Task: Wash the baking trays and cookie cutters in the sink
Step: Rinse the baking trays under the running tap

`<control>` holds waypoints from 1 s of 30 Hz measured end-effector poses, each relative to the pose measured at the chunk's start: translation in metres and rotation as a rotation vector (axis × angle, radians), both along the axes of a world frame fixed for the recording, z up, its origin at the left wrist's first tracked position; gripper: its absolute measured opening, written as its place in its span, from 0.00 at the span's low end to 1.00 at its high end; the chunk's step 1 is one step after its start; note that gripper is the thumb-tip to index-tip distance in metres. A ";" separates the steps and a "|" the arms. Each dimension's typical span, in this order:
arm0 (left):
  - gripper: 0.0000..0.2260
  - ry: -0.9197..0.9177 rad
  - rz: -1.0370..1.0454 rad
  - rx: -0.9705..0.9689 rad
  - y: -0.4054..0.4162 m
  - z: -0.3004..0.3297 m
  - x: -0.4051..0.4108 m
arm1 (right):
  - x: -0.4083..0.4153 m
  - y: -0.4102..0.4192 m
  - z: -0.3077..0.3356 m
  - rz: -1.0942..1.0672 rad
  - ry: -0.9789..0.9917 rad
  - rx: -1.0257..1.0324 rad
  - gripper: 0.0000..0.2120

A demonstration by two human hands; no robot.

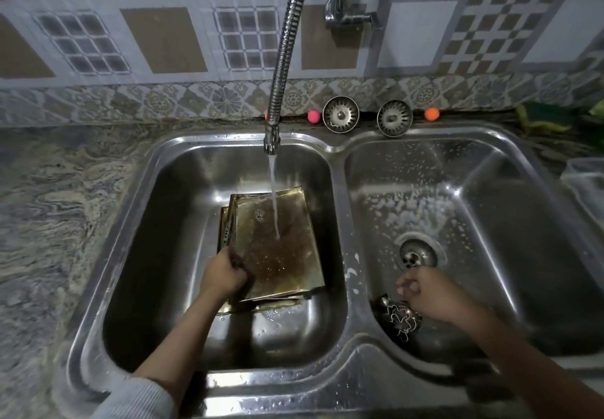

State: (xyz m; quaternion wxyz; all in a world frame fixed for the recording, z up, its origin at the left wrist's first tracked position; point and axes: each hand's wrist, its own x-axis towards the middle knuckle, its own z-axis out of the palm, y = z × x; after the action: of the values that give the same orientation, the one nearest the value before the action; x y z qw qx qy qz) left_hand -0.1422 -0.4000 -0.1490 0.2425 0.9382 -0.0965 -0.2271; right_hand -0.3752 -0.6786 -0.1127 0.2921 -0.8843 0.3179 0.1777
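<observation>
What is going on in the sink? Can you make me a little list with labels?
water: running from the tap onto the top tray
trays: stack of baking trays in the left basin
left hand: grips the top tray's near-left corner
cookie cutters: in the right basin
right hand: over the cutters, grip unclear
strainers: two, on the ledge behind

Left arm: comes in from the bottom left, stretched forward and down, a grey sleeve (130, 399) pushed up near the elbow.
Left hand (225, 275): fingers curled and squeezing tight, knuckles up.
Right arm: comes in from the bottom right, bare, a bit blurry.
Right hand (428, 291): palm down, fingers loosely bent, blurry, so its grip is unclear.
</observation>
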 end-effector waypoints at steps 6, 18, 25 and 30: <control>0.07 -0.015 0.187 -0.293 -0.001 0.004 0.000 | 0.030 0.030 0.044 -0.029 -0.479 -0.034 0.07; 0.10 -0.251 0.234 -0.595 -0.008 0.049 -0.019 | 0.127 0.124 0.064 0.445 -0.545 0.113 0.24; 0.10 -0.353 0.216 -0.756 -0.017 0.070 -0.031 | 0.221 0.091 0.058 0.263 -0.228 -0.367 0.33; 0.09 -0.363 0.372 -0.894 -0.024 0.072 -0.023 | 0.199 0.132 0.065 0.805 -0.416 -0.327 0.28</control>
State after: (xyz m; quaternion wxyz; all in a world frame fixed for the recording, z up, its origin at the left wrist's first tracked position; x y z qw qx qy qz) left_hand -0.1652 -0.4242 -0.0772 0.6355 0.7684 -0.0563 0.0500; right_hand -0.1758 -0.5468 -0.0476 0.1148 -0.9883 -0.0910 0.0435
